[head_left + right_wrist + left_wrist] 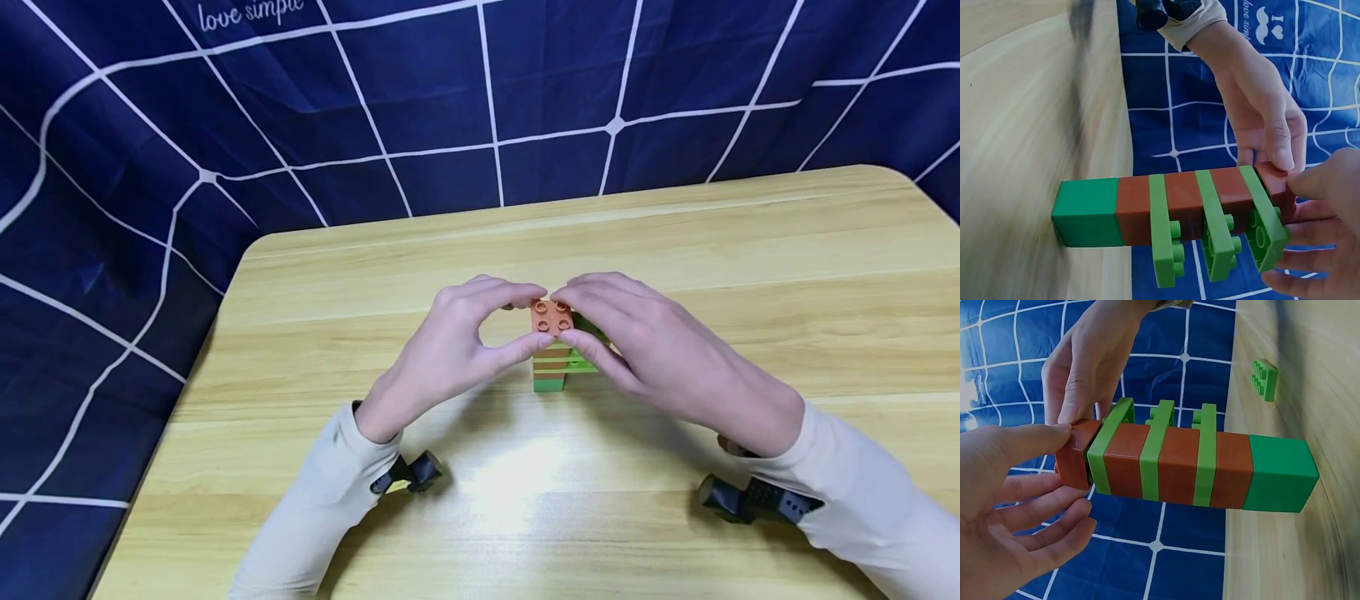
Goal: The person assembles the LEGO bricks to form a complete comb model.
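Observation:
A tower of toy building bricks (550,367) stands upright on the table. Its base is a dark green brick (1282,474); above it, reddish-brown bricks (1179,464) alternate with light green plates (1161,231) that jut out to one side. The topmost brown brick (552,317) sits slightly tilted, with a dark gap under it in the left wrist view. My left hand (461,337) pinches this brick from the left between thumb and fingers. From the right, my right hand (652,346) holds the same brick, thumb in front and fingers behind.
A loose light green studded plate (1264,380) lies on the wooden table (360,275), apart from the tower. Dark blue cloth (427,92) with white lines hangs behind the table and along its left side. Wrist cameras (423,471) stick out below both sleeves.

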Demonstrator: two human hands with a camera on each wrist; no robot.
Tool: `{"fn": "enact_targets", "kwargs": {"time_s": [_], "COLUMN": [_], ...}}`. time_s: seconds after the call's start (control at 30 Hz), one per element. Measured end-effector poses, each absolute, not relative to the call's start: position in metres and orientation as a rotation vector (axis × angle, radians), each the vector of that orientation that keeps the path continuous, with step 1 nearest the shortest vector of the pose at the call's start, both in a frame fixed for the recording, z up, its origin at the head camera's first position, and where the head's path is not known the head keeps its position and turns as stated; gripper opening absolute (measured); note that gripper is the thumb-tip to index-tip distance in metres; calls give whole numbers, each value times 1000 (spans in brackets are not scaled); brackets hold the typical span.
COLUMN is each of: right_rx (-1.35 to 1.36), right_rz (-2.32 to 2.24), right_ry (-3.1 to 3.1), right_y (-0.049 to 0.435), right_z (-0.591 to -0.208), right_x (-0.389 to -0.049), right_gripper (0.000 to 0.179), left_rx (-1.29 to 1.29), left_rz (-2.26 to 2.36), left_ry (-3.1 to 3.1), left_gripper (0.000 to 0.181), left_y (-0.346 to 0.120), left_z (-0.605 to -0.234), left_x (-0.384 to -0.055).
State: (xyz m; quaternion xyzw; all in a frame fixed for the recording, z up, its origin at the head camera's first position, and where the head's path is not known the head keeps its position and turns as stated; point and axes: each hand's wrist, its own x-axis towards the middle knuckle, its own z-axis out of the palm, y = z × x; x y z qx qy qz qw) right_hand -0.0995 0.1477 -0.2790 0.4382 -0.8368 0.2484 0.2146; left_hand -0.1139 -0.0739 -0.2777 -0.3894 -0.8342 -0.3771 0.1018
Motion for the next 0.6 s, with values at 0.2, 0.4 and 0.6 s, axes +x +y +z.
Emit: {"fn": "enact_targets", "kwargs": {"time_s": [0.2, 0.4, 0.6], "right_rx": [1234, 1240, 1234], "right_rz": [670, 654, 639], "right_ry": [-2322, -2336, -2340], "right_y": [148, 148, 148], "right_z": [-278, -278, -278], "right_x": [-102, -103, -102], "right_gripper": [55, 55, 54], "left_rx": [-1159, -1161, -1162], "left_rz": [-1095, -1087, -1078], "left_ry": [-2483, -2499, -2512], "left_gripper": [32, 32, 32], "left_y": [-73, -72, -72], "left_z": [-275, -275, -276], "left_x": [-113, -114, -115]}}
